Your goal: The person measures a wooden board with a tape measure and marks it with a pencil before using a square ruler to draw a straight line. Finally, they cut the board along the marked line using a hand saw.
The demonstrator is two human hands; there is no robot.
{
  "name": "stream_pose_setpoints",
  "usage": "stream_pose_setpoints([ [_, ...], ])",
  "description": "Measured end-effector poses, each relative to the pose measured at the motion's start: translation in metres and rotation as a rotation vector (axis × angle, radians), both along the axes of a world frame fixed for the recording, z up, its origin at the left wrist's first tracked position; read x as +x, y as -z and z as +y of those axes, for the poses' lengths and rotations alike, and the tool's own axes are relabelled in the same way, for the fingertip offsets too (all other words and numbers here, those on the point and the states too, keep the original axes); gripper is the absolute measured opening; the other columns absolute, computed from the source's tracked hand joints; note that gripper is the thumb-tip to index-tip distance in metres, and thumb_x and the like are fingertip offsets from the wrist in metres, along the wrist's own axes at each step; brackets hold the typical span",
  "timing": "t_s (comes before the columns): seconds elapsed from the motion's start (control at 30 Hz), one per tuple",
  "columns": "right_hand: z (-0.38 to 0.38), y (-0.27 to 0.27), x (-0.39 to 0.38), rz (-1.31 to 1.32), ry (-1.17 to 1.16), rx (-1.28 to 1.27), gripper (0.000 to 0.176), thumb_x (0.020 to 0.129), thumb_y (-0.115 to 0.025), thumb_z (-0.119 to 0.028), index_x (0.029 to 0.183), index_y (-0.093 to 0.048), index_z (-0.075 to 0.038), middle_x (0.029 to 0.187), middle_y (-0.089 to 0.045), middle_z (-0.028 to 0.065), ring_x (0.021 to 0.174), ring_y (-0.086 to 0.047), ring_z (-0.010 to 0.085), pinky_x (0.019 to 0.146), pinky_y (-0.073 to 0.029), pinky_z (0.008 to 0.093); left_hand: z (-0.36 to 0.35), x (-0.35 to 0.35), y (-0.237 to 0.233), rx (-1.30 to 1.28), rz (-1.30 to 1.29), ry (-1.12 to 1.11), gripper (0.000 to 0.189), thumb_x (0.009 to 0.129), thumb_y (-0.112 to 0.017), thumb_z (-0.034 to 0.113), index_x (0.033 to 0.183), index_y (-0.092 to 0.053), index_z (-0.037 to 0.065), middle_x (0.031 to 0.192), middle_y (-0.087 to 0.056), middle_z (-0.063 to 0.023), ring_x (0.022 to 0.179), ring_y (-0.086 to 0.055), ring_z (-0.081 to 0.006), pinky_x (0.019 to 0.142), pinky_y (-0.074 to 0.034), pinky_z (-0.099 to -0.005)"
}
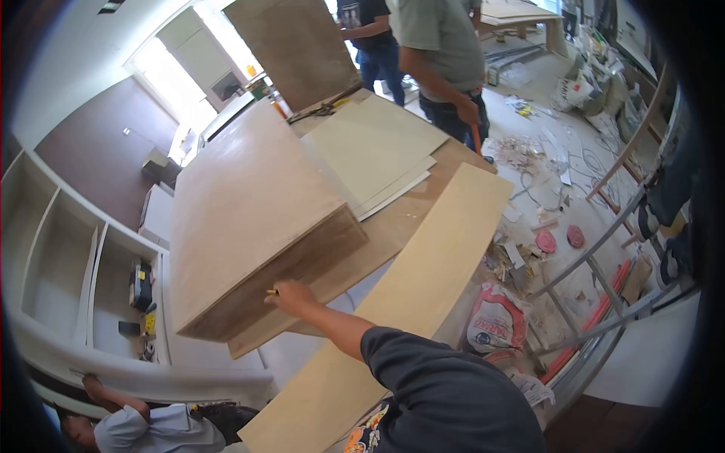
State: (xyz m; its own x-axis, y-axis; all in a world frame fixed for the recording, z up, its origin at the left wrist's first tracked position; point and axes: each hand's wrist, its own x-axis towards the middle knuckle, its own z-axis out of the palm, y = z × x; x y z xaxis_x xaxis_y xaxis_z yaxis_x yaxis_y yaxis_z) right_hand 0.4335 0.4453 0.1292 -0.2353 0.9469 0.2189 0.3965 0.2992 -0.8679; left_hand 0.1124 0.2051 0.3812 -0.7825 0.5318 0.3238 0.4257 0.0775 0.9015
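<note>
My right hand (293,298) is closed on a short yellow stick that looks like a pencil (271,292), against the brown side of a large wooden box (242,196). The box has a pale top and lies on a wooden board surface (400,226). A long pale plywood strip (434,253) runs diagonally beside it, passing beneath my forearm. Thin pale sheets (370,151) are stacked beyond the box. My left hand is not in view.
Two people (442,53) stand beyond the table, one holding an orange-handled object. Another person (158,426) is at the lower left, near white shelving (53,257). Debris, sacks (495,325) and a metal ladder (596,249) are at the right. A brown panel (291,49) stands upright behind.
</note>
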Motion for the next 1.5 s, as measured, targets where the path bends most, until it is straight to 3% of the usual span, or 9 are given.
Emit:
stream_pose_setpoints([
  [0.23,0.033,-0.008,-0.065,-0.203,0.118,-0.064,0.054,0.079,-0.067,-0.060,0.081,-0.075,-0.007,0.079,-0.071,0.0156,0.078,-0.070,0.0357,0.069,-0.055,0.0464,-0.049,-0.035,0.053,-0.037,-0.119,-0.015,0.065,0.102,-0.032,0.052,0.137,-0.046,-0.001,0.128,-0.058,-0.0181,0.116,-0.059,-0.0316,0.098,-0.049,-0.0438],
  [0.7,0.087,-0.025,-0.086,-0.254,0.118,-0.080,0.056,0.075,-0.072,-0.060,0.084,-0.075,-0.004,0.085,-0.071,0.0173,0.086,-0.069,0.0352,0.075,-0.054,0.0452,-0.087,-0.054,0.134,-0.161,-0.363,-0.043,0.066,0.102,-0.031,0.054,0.135,-0.048,-0.001,0.125,-0.060,-0.0169,0.114,-0.060,-0.0301,0.096,-0.049,-0.0423],
  [0.97,0.109,-0.026,-0.091,-0.217,0.096,-0.067,0.058,0.072,-0.074,-0.060,0.082,-0.075,-0.003,0.084,-0.071,0.0193,0.087,-0.069,0.0353,0.075,-0.055,0.0448,-0.103,-0.030,0.224,-0.315,-0.616,-0.032,0.067,0.102,-0.031,0.055,0.134,-0.049,0.000,0.124,-0.061,-0.0163,0.113,-0.061,-0.0292,0.096,-0.050,-0.0415],
  [1.23,0.128,-0.027,-0.103,-0.304,0.113,-0.065,0.059,0.072,-0.075,-0.061,0.084,-0.075,-0.004,0.084,-0.072,0.0174,0.087,-0.070,0.0343,0.075,-0.055,0.0441,-0.154,-0.012,0.285,-0.389,-0.820,-0.046,0.068,0.102,-0.031,0.057,0.133,-0.050,0.000,0.122,-0.062,-0.0156,0.111,-0.062,-0.0283,0.095,-0.050,-0.0407],
  [1.5,0.159,-0.021,-0.121,-0.304,0.125,-0.046,0.060,0.071,-0.077,-0.061,0.086,-0.075,-0.003,0.090,-0.072,0.0191,0.089,-0.069,0.0362,0.079,-0.054,0.0447,-0.227,-0.026,0.331,-0.333,-0.866,0.059,0.069,0.102,-0.030,0.058,0.132,-0.051,0.000,0.120,-0.064,-0.0150,0.110,-0.062,-0.0274,0.094,-0.050,-0.0399],
])
